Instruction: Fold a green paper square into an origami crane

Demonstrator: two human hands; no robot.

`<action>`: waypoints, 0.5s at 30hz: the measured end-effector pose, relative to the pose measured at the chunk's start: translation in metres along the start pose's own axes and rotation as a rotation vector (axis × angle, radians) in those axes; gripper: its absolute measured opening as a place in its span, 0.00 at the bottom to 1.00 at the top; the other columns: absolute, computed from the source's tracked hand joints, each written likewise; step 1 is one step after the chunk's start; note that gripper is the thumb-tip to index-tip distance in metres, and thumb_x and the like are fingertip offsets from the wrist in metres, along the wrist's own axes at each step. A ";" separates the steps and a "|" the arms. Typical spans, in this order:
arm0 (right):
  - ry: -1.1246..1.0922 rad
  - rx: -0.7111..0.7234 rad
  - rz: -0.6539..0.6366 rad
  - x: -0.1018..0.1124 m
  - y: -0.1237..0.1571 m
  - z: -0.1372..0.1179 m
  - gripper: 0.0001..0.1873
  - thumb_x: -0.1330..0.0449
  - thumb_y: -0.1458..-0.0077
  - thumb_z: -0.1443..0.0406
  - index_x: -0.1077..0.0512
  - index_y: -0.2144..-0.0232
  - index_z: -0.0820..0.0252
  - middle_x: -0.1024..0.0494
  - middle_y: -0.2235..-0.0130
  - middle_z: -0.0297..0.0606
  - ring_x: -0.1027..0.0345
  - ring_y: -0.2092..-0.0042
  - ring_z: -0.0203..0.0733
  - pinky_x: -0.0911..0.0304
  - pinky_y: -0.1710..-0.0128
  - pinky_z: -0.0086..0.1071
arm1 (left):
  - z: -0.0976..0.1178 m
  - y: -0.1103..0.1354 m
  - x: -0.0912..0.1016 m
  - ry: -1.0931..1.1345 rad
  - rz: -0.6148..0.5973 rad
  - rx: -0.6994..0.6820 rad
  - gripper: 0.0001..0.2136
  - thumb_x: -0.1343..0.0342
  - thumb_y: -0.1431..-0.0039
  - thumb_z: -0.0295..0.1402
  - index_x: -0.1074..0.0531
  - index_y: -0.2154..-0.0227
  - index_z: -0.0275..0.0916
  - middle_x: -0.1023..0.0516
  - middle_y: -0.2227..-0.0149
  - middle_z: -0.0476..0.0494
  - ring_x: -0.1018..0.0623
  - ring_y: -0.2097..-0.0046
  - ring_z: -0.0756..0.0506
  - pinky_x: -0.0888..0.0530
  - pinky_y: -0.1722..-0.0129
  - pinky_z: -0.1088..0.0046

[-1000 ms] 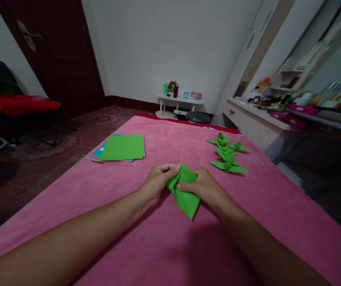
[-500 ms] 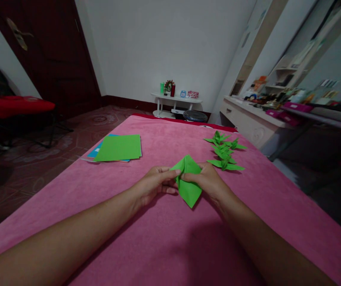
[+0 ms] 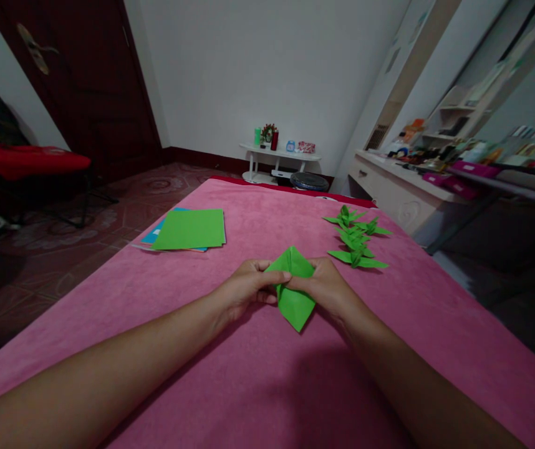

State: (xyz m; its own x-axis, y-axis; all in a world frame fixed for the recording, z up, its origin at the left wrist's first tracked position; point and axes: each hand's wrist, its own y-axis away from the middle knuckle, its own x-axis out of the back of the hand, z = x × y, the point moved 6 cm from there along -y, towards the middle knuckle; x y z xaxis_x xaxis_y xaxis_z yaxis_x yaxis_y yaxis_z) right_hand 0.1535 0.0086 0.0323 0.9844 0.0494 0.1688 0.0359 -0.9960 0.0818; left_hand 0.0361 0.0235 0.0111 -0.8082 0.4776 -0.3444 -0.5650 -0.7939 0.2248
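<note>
Dim, diffuse indoor light, source out of view; a broad, soft-edged shadow (image 3: 328, 399) crosses the near pink cloth (image 3: 230, 380). The folded green paper (image 3: 297, 307) reads clearly — wide-angle distortion tilts the door (image 3: 80, 81), and clutter (image 3: 477, 152) at right blurs.

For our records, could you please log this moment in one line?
left hand, right hand: holding folded green paper; at right: green origami figures; at left: paper stack

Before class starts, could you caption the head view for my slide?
Both hands grip folded green paper over a pink blanket, green origami figures lying to the right.
</note>
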 end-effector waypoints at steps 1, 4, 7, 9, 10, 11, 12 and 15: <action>0.001 0.003 -0.001 0.000 0.000 0.000 0.12 0.33 0.64 0.61 0.30 0.82 0.64 0.32 0.81 0.31 0.41 0.81 0.32 0.43 0.80 0.27 | 0.000 0.000 0.000 0.000 -0.001 -0.002 0.11 0.35 0.57 0.35 0.25 0.72 0.33 0.26 0.75 0.46 0.28 0.78 0.54 0.30 0.77 0.80; 0.001 0.007 0.016 0.001 0.000 -0.001 0.13 0.34 0.63 0.60 0.30 0.81 0.64 0.31 0.81 0.31 0.40 0.80 0.32 0.44 0.80 0.27 | -0.001 0.001 0.000 0.006 -0.016 0.000 0.10 0.36 0.56 0.35 0.25 0.71 0.33 0.26 0.75 0.47 0.28 0.77 0.54 0.30 0.76 0.80; -0.002 -0.004 0.042 0.004 -0.002 0.000 0.13 0.35 0.62 0.59 0.29 0.81 0.65 0.31 0.81 0.32 0.41 0.81 0.32 0.45 0.81 0.27 | -0.001 0.001 0.000 0.027 -0.037 0.005 0.11 0.37 0.54 0.36 0.24 0.70 0.34 0.25 0.74 0.46 0.28 0.76 0.54 0.30 0.75 0.80; -0.006 -0.004 0.054 0.005 -0.003 0.000 0.13 0.36 0.61 0.59 0.29 0.81 0.65 0.31 0.81 0.33 0.41 0.81 0.32 0.45 0.81 0.26 | -0.001 0.000 0.000 0.043 -0.050 0.005 0.12 0.36 0.54 0.37 0.24 0.69 0.34 0.25 0.73 0.45 0.27 0.75 0.54 0.30 0.74 0.80; 0.000 0.002 0.062 0.005 -0.003 -0.001 0.13 0.36 0.61 0.59 0.29 0.81 0.65 0.31 0.81 0.33 0.41 0.81 0.32 0.45 0.81 0.26 | -0.002 -0.001 0.001 0.051 -0.054 0.006 0.12 0.36 0.55 0.36 0.24 0.69 0.34 0.24 0.73 0.45 0.27 0.75 0.54 0.30 0.73 0.80; 0.012 0.012 0.071 0.006 -0.003 -0.001 0.13 0.36 0.61 0.59 0.29 0.81 0.65 0.31 0.82 0.33 0.41 0.81 0.32 0.45 0.81 0.26 | -0.002 -0.001 0.001 0.058 -0.054 0.007 0.12 0.36 0.55 0.36 0.24 0.69 0.33 0.24 0.73 0.45 0.27 0.75 0.54 0.30 0.73 0.80; 0.026 0.024 0.081 0.006 -0.002 -0.001 0.14 0.36 0.61 0.58 0.29 0.81 0.66 0.30 0.82 0.33 0.40 0.81 0.32 0.45 0.81 0.26 | -0.003 -0.002 0.002 0.065 -0.054 0.011 0.13 0.35 0.56 0.36 0.24 0.69 0.33 0.24 0.72 0.44 0.27 0.74 0.54 0.30 0.72 0.79; 0.047 0.055 0.106 0.006 -0.002 -0.001 0.15 0.36 0.60 0.58 0.28 0.79 0.66 0.29 0.80 0.34 0.39 0.80 0.33 0.44 0.81 0.26 | -0.005 -0.003 0.003 0.086 -0.051 0.014 0.13 0.35 0.55 0.36 0.24 0.69 0.32 0.23 0.70 0.43 0.26 0.72 0.53 0.30 0.69 0.78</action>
State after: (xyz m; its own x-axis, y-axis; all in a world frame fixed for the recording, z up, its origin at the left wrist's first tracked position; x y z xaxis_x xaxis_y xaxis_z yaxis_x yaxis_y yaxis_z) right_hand 0.1593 0.0106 0.0346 0.9742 -0.0539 0.2192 -0.0569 -0.9984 0.0074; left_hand 0.0356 0.0253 0.0050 -0.7611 0.4829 -0.4330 -0.6080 -0.7637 0.2170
